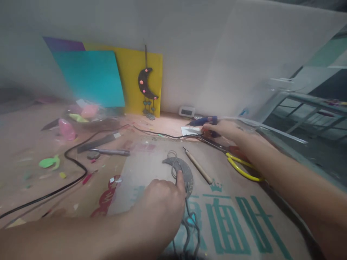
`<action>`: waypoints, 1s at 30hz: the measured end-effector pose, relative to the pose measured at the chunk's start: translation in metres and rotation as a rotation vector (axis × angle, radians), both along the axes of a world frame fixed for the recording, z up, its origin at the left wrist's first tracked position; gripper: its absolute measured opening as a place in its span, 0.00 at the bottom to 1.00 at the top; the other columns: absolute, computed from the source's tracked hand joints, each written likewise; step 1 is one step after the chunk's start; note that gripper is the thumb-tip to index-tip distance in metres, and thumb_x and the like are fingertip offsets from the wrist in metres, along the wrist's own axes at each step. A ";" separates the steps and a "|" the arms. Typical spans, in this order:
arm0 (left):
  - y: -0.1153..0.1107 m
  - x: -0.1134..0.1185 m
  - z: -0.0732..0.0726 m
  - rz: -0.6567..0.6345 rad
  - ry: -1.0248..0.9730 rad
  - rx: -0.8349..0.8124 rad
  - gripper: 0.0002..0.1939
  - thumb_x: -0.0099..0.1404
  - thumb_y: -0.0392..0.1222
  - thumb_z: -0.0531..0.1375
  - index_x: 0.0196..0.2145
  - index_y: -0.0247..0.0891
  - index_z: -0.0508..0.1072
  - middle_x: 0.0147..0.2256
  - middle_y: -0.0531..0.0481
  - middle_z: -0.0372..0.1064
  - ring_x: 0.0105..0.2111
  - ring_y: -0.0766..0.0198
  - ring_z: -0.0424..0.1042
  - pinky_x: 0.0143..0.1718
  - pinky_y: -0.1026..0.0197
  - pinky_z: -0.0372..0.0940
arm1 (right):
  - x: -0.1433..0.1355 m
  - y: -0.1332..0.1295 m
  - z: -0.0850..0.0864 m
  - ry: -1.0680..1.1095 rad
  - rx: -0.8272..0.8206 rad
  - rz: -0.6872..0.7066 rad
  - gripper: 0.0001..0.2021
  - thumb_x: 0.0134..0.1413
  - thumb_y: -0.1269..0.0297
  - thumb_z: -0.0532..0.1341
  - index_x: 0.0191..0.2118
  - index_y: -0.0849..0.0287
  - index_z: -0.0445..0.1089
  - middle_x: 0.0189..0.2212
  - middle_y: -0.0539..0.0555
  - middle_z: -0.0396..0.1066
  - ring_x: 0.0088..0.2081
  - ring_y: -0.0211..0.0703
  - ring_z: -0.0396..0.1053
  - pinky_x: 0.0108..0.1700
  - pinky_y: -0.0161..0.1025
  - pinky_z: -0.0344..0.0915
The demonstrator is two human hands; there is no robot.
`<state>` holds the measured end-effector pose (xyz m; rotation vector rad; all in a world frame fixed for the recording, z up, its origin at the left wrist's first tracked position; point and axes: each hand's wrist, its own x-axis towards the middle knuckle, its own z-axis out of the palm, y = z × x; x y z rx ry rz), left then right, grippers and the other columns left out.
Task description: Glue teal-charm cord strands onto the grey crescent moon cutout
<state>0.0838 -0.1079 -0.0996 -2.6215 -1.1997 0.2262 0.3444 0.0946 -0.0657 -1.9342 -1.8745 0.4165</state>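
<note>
My left hand (162, 202) has its index finger stretched out, its tip pressing a grey crescent moon (187, 173) and a looped grey cord; its other fingers are curled. Below the crescent, strings with a small blue heart (191, 219) trail over the cardboard. My right hand (213, 127) reaches to the back, its fingers closed round a dark blue glue gun (203, 121) beside a white card (191, 130). A wooden-handled tool (199, 167) lies right of the crescent. Yellow-handled scissors (244, 171) lie beneath my right forearm.
A finished dark crescent (145, 83) hangs against a yellow sheet (130, 79), beside a turquoise sheet (90, 77). A black cable (78, 164) crosses the table. A small digital display (187, 111) stands at the back. Pink and green clay pieces (67, 130) are scattered left.
</note>
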 end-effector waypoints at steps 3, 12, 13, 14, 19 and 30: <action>0.000 0.002 0.005 0.023 0.101 -0.070 0.35 0.65 0.36 0.59 0.68 0.26 0.61 0.24 0.42 0.73 0.21 0.57 0.73 0.18 0.60 0.50 | -0.007 0.003 -0.002 -0.027 -0.002 0.056 0.16 0.58 0.51 0.65 0.35 0.60 0.80 0.31 0.58 0.81 0.33 0.48 0.76 0.34 0.38 0.67; 0.001 0.000 -0.003 -0.039 0.145 -0.031 0.38 0.63 0.37 0.60 0.68 0.21 0.59 0.24 0.43 0.72 0.20 0.58 0.71 0.18 0.60 0.51 | 0.004 0.007 -0.001 -0.048 -0.020 0.169 0.19 0.64 0.50 0.60 0.39 0.62 0.79 0.33 0.60 0.81 0.33 0.46 0.76 0.36 0.37 0.68; 0.000 0.000 -0.003 -0.049 0.158 -0.025 0.39 0.62 0.38 0.60 0.68 0.20 0.58 0.24 0.42 0.72 0.21 0.58 0.71 0.18 0.60 0.52 | 0.002 0.009 -0.001 -0.046 -0.022 0.172 0.20 0.64 0.49 0.59 0.39 0.62 0.79 0.33 0.60 0.80 0.33 0.46 0.75 0.35 0.37 0.68; 0.000 0.000 -0.003 -0.057 0.173 -0.020 0.39 0.62 0.38 0.60 0.68 0.20 0.58 0.25 0.41 0.73 0.21 0.58 0.71 0.18 0.60 0.52 | 0.000 0.012 -0.002 -0.040 -0.023 0.180 0.20 0.64 0.49 0.59 0.40 0.63 0.79 0.33 0.59 0.80 0.33 0.46 0.75 0.36 0.37 0.68; -0.002 0.001 -0.002 -0.051 0.200 0.001 0.37 0.63 0.36 0.58 0.68 0.20 0.58 0.26 0.39 0.74 0.22 0.56 0.73 0.18 0.59 0.52 | -0.024 0.032 -0.007 0.011 -0.030 0.252 0.20 0.65 0.49 0.59 0.44 0.62 0.79 0.41 0.58 0.80 0.37 0.44 0.75 0.37 0.34 0.68; 0.004 -0.001 -0.009 -0.043 0.071 0.025 0.37 0.59 0.32 0.60 0.66 0.23 0.63 0.24 0.41 0.74 0.21 0.56 0.74 0.18 0.58 0.49 | -0.040 0.042 -0.014 0.067 0.019 0.322 0.18 0.66 0.54 0.58 0.48 0.61 0.77 0.46 0.58 0.80 0.47 0.48 0.75 0.48 0.37 0.70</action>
